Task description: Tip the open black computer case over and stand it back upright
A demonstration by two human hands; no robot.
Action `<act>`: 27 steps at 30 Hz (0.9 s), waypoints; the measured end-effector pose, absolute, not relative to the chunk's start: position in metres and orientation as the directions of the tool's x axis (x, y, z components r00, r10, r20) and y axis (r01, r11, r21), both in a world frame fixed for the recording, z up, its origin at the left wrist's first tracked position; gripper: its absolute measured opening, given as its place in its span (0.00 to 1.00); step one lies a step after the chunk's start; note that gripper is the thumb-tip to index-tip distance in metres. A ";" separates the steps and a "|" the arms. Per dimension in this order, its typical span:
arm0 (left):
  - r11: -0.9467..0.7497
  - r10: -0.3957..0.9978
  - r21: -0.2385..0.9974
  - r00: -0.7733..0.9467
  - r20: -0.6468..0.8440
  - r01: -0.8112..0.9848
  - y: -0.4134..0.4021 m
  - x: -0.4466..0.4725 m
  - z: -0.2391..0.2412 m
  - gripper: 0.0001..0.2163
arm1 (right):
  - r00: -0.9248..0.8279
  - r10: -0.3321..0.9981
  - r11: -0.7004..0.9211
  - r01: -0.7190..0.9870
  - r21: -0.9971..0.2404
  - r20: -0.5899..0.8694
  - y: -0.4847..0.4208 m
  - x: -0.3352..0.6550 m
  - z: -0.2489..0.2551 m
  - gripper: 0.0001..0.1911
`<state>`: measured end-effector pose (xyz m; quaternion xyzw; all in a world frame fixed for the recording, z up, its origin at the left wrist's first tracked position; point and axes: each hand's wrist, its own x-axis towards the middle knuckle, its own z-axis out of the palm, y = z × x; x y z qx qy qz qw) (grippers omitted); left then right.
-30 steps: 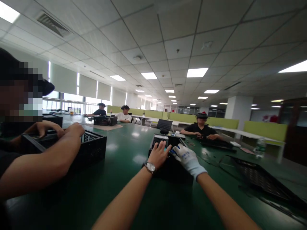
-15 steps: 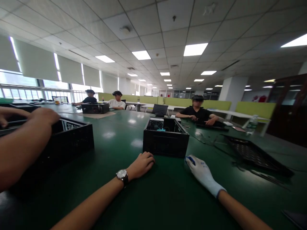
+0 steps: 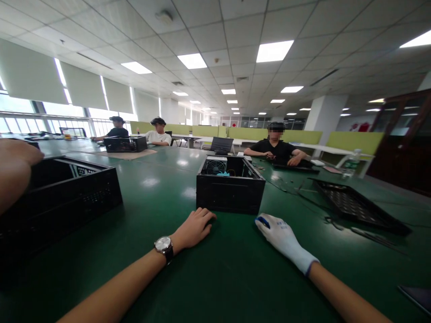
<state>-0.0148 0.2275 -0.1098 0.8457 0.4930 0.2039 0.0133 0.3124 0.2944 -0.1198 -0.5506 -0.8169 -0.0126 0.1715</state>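
An open black computer case (image 3: 230, 192) with a fan inside stands on the green table (image 3: 235, 273) straight ahead. My bare left hand (image 3: 194, 227), a watch (image 3: 164, 246) on its wrist, lies palm down on the table just in front of the case's near left corner, fingers loosely spread and holding nothing. My right hand (image 3: 281, 235) wears a white glove and rests on the table by the case's near right corner. Its fingers are closed over a small blue thing (image 3: 263, 220) that I cannot name.
A second black case (image 3: 63, 197) sits at the left under another person's arm (image 3: 13, 168). A black perforated side panel (image 3: 353, 206) and cables lie at the right. A person in black (image 3: 276, 150) sits across the table; two more sit far left.
Both my hands came off the top of the case and down onto the table in front of it. Since half a second ago they have barely moved.
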 end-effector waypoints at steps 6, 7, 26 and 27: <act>-0.516 0.838 0.214 0.436 0.328 0.830 0.226 -0.014 -0.109 0.11 | -0.358 0.888 0.418 0.890 -0.180 0.289 0.284 0.307 -0.109 0.19; -0.516 0.838 0.215 0.436 0.328 0.829 0.226 -0.014 -0.109 0.12 | -0.353 0.890 0.414 0.892 -0.182 0.290 0.282 0.307 -0.107 0.19; -0.531 0.829 0.220 0.448 0.335 0.819 0.229 -0.017 -0.111 0.12 | -0.323 0.914 0.384 0.885 -0.263 0.245 0.280 0.303 -0.105 0.22; -0.531 0.829 0.221 0.447 0.336 0.818 0.229 -0.017 -0.111 0.13 | -0.319 0.916 0.380 0.885 -0.268 0.244 0.280 0.303 -0.105 0.22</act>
